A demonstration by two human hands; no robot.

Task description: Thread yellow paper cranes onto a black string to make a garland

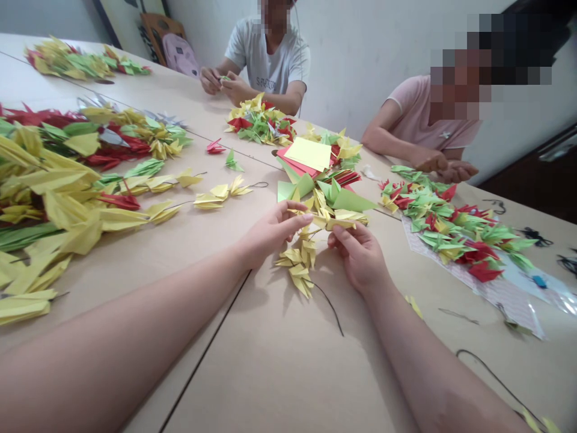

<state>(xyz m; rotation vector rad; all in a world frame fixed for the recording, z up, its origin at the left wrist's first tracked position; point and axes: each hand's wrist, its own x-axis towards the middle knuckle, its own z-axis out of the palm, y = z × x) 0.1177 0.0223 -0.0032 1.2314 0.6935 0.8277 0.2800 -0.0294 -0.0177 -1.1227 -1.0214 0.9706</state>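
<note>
A string of yellow paper cranes [300, 258] hangs down between my two hands onto the table, its dark cord trailing toward me. My right hand [363, 255] pinches a folded yellow paper crane [340, 223] between thumb and fingers. Just left of it, my left hand [277, 231] has its thumb and fingers closed at the crane's other end, where a yellow tip shows; the exact grip is partly hidden. Right behind my hands lie more yellow and green folded pieces and a stack of coloured paper squares [309, 154], yellow on top.
Heaped strings of yellow, green and red cranes [67, 180] cover the left side. Another colourful pile [455, 225] lies at right on plastic sheeting, near loose black cords [536, 236]. Two people sit across the table, one in a white shirt [270, 60], one in pink [415, 114].
</note>
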